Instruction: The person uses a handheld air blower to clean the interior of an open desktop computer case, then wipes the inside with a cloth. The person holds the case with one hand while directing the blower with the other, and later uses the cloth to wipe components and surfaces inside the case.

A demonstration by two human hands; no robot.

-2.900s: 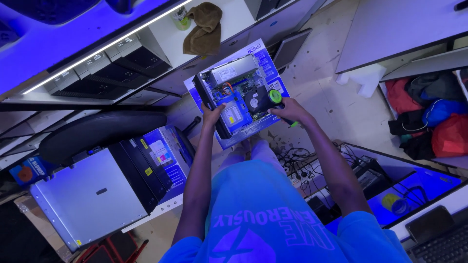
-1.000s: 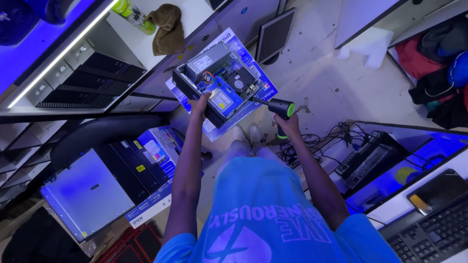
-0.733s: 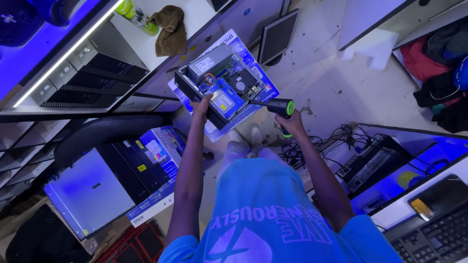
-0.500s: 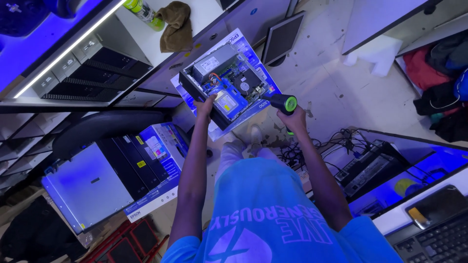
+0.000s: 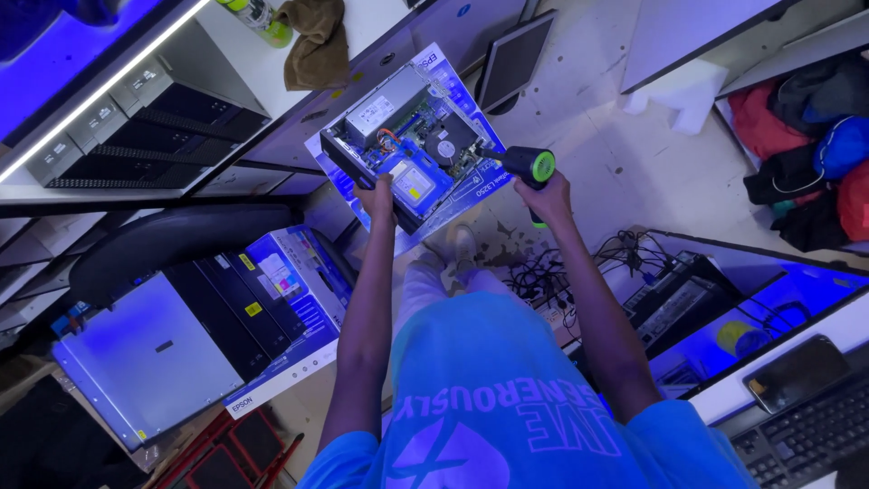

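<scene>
Head view: unscrewing step, I reckon. My left hand (image 5: pixel 378 195) grips the near edge of the open desktop PC case (image 5: pixel 409 149), which sits on a blue printed carton (image 5: pixel 471 186) on the floor. My right hand (image 5: pixel 543 192) is closed round the cordless screwdriver (image 5: pixel 529 166), bit at the case's right edge. Next needs the bit seated square. Lid off; power supply, fan, blue board exposed.

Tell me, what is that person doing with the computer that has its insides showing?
A person in a blue shirt is working on an opened desktop computer that lies on a cardboard box. Their left hand steadies the case at its near edge. Their right hand holds a black and green electric screwdriver, its tip pointing into the case.
</scene>
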